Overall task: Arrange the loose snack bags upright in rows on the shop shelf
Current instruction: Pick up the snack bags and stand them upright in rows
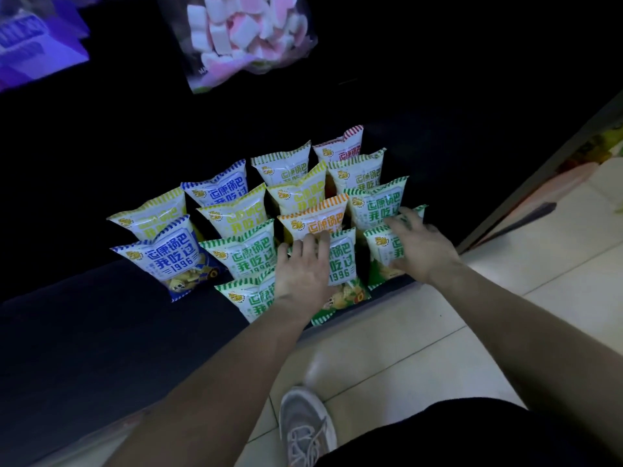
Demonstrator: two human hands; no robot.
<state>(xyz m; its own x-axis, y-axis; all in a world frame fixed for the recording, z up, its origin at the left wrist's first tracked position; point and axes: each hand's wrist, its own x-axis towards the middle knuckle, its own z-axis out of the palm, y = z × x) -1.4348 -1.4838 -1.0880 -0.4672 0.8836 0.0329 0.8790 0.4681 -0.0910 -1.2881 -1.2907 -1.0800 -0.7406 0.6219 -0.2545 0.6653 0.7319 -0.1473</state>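
While snack bags [256, 227] stand upright, each hand [303, 274] rests on a front bag.

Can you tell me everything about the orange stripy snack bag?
The orange bag is a puffy white plastic packet with orange stripes along its top seal and orange writing. It stands upright in the third row from the left, behind a green bag that hides its lower half. The left hand's fingertips reach its front. It looks sealed and full.
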